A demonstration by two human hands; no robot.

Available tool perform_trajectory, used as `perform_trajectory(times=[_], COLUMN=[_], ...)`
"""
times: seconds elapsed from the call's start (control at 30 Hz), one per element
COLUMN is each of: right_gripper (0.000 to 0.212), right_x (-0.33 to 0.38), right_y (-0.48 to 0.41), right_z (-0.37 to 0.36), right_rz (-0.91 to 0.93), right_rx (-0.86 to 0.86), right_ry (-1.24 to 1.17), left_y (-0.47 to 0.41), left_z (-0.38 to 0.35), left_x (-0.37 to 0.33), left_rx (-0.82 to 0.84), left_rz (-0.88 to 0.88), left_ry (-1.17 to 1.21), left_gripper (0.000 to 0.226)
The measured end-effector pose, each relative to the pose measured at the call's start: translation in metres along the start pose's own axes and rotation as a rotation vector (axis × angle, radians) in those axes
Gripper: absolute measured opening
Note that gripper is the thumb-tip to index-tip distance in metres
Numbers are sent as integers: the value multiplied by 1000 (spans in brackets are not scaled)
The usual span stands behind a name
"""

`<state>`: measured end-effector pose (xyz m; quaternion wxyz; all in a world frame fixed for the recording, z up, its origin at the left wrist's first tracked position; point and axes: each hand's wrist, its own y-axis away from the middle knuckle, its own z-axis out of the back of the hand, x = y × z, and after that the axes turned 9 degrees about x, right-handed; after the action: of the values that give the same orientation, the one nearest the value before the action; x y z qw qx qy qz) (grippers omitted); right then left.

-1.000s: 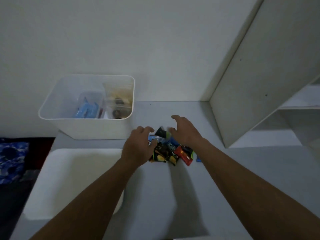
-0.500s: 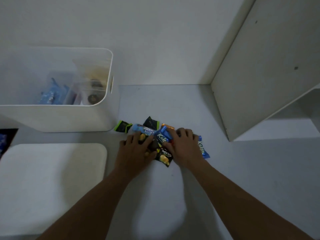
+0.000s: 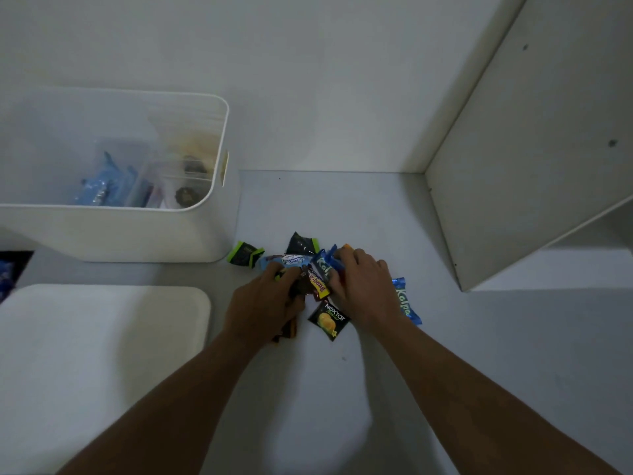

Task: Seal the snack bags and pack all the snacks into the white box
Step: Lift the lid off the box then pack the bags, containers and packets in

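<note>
Back wall is plain & white. Below it a flat grey table top runs from the wall to the near edge. On the R stands a big white shelf unit. Its flat side looks slanted in the pic & has a few small dark dots. Its bottom corner sits on the table top. A shelf opening shows at far R. At far L, past the table edge, there's a dark gap w/ a bit of blue cloth. Light is dim & soft, so all looks grey-blue.
</note>
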<state>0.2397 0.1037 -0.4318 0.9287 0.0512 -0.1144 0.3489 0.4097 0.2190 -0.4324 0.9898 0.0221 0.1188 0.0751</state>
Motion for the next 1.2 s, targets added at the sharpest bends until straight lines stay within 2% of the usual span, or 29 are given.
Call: perform_trajectory(times=[0.13,0.23,0.3,0.4,0.5,0.57,0.7,0.87,0.97,1.2], right_gripper=[25,33,28,12,10,11,8,8,9,16], right_x=[2,6,7,13,27,37,70,134,175,256], right_y=[-3,-3,-4,-8,-13,-17,-32,-71,-95,-148], right_z=[9,22,34,56,84,102,146,191,200,168], right_rz=[-39,-31,-34,-31,-27,-36,-17,54,96,209], right_rx=[-40,-124,-150,-185,-209,-223,-281,-323,-321,-180], right_ry=[-58,-109,-149,-175,-207,-230,-320,-400,-458,-476], left_y=[-2,-4,-3,0,7,9,14,12,5,-11], left_z=[11,26,39,67,99,126,185,253,281,298], left_x=[-2,-5,-7,-11,-16,-16,-9,31,69,162], left_rx=[-42,-13,-23,-130,-188,-180,-273,-444,-493,-548], left_rz=[-16,-22,-15,-27,-100,-85,-31,19,79,182], left_ry=[50,87,119,152,213,256,279,321,313,323], left_gripper=[42,40,39,36,36,40,39,32,30,22])
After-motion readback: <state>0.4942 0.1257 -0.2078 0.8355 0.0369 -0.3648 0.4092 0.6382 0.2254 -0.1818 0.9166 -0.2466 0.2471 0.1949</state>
